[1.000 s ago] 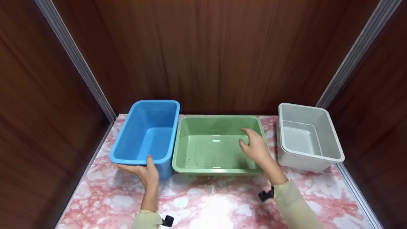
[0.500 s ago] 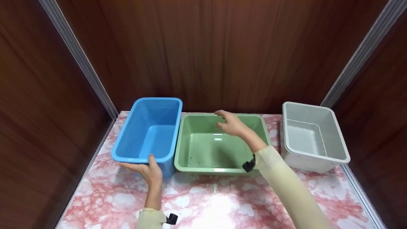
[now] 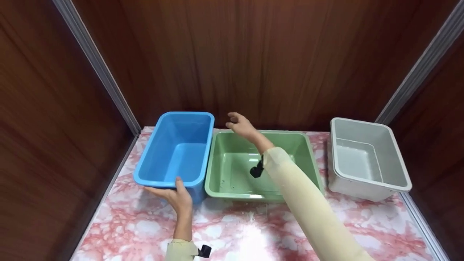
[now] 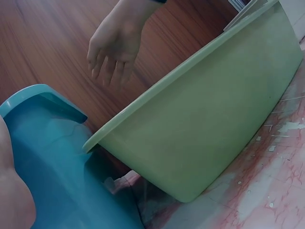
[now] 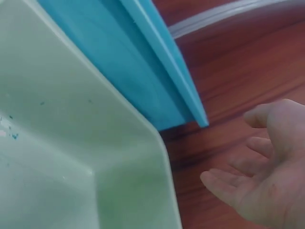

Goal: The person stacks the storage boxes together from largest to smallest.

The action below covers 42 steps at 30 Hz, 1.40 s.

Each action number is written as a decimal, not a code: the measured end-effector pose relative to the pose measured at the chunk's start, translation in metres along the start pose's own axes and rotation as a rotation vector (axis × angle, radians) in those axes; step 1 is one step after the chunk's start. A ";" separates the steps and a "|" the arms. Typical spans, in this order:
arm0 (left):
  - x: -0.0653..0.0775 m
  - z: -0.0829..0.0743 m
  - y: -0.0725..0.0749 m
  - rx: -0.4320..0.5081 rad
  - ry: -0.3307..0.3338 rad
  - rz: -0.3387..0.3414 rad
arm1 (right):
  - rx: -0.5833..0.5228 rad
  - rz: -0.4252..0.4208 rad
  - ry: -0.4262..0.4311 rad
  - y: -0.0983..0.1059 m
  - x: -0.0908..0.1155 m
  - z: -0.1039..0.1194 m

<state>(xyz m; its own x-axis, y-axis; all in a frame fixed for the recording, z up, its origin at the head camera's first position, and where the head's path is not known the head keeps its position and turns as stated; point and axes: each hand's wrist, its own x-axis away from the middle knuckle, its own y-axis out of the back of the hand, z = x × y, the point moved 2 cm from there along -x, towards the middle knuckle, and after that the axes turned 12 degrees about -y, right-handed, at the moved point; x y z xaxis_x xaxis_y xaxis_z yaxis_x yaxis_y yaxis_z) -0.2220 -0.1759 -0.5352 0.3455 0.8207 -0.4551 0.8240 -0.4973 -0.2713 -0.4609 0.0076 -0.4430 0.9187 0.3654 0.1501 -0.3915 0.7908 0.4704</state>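
A deep blue plastic tub [image 3: 174, 157] stands at the left with nothing inside it. My left hand [image 3: 178, 198] holds its near rim, thumb over the edge and fingers stretched along the underside. Beside the tub lies a wide green plastic basin [image 3: 233, 163], its floor showing a few small dark specks. My right hand [image 3: 242, 127] is in the air over the basin's far rim, right of the tub's far corner. In the right wrist view, the loosely bent fingers [image 5: 219, 186] of that hand hold nothing.
A grey-white plastic bin [image 3: 357, 159] stands at the right. Dark wood-grain panels [image 3: 253, 65] rise behind and on both sides, joined by metal strips [image 3: 98, 61]. Beneath everything is a pink and white marbled tabletop [image 3: 137, 224].
My right hand has moved left and away from me, from over the basin's right side to past its far rim. The left hand keeps its hold on the tub.
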 end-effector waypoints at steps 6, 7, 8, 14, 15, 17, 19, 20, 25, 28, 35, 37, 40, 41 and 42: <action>0.008 0.000 0.000 -0.005 -0.005 -0.008 | -0.112 -0.080 -0.044 -0.022 -0.020 -0.001; 0.008 0.000 0.001 0.002 -0.011 -0.010 | -0.125 -0.095 -0.048 -0.026 -0.022 -0.001; 0.008 0.001 0.002 0.010 -0.014 -0.012 | -0.134 -0.108 -0.053 -0.031 -0.024 -0.001; 0.008 0.000 0.009 0.036 -0.023 -0.031 | -0.135 -0.086 -0.091 -0.058 -0.034 0.002; 0.008 -0.001 0.010 0.044 -0.019 -0.031 | -0.133 -0.073 -0.103 -0.061 -0.035 0.001; 0.010 -0.001 0.011 0.060 -0.001 -0.024 | -0.125 -0.058 -0.127 -0.066 -0.036 -0.001; 0.012 -0.001 0.011 0.085 0.017 -0.009 | -0.119 -0.059 -0.142 -0.068 -0.038 -0.002; 0.013 -0.001 0.011 0.092 0.025 -0.001 | -0.124 -0.062 -0.145 -0.069 -0.039 -0.003; 0.017 0.000 0.008 0.112 0.043 0.018 | -0.132 -0.065 -0.147 -0.069 -0.041 -0.009; 0.018 0.000 0.006 0.090 0.026 0.018 | -0.136 -0.060 -0.158 -0.069 -0.040 -0.010; 0.020 -0.003 0.003 0.029 -0.109 -0.007 | -0.182 -0.054 -0.146 -0.069 -0.037 -0.015; 0.020 -0.004 0.001 0.028 -0.146 -0.008 | -0.201 -0.050 -0.152 -0.068 -0.036 -0.016; 0.019 -0.005 -0.001 0.035 -0.186 -0.004 | -0.233 -0.049 -0.150 -0.066 -0.035 -0.017; 0.019 -0.005 -0.001 0.034 -0.192 -0.002 | -0.245 -0.046 -0.147 -0.066 -0.035 -0.016; 0.018 -0.005 0.000 0.037 -0.193 -0.002 | -0.254 -0.044 -0.146 -0.066 -0.034 -0.016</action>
<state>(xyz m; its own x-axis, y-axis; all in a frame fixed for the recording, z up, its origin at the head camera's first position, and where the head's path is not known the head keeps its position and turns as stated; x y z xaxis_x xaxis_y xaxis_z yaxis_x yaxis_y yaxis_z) -0.2137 -0.1591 -0.5388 0.2486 0.7538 -0.6082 0.8062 -0.5091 -0.3015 -0.4674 -0.0498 -0.4931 0.9258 0.2679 0.2669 -0.3347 0.9088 0.2490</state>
